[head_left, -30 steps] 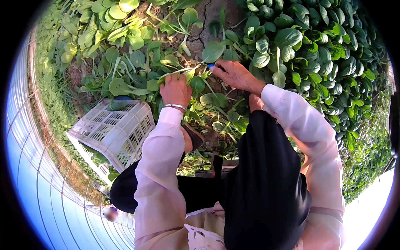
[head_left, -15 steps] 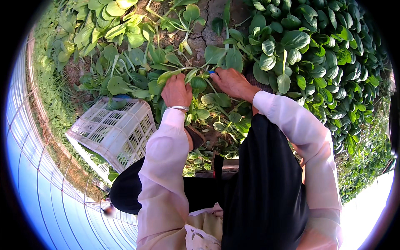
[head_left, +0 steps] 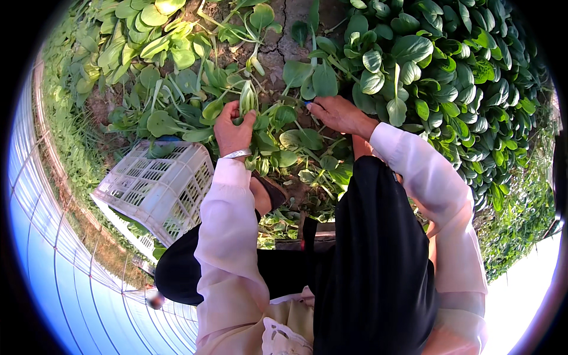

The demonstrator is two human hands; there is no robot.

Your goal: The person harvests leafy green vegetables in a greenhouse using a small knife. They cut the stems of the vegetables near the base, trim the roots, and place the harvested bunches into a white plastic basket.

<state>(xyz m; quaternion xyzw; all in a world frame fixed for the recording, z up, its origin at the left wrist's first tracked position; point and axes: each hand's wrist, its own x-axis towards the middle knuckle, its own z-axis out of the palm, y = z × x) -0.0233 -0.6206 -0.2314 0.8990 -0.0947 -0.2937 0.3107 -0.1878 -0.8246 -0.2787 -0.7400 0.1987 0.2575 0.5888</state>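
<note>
Hands sit farther apart than half a second ago: left hand (head_left: 234,134) shifted left, and its plant (head_left: 248,99) now points its pale stalks to the far side. Left grip: thumb and fingers pinch the plant, just above the loose greens (head_left: 163,123). Right hand (head_left: 342,116) is to the right, fingers closed on a blue thing (head_left: 307,103); only a bit shows, kind can't be told. Bracelet (head_left: 238,153) on left wrist. White crate (head_left: 155,204) near left, leaves inside. Standing crop (head_left: 452,94) fills the right. Yellowish leaves (head_left: 155,44) far left, cracked soil (head_left: 273,62) far middle.
</note>
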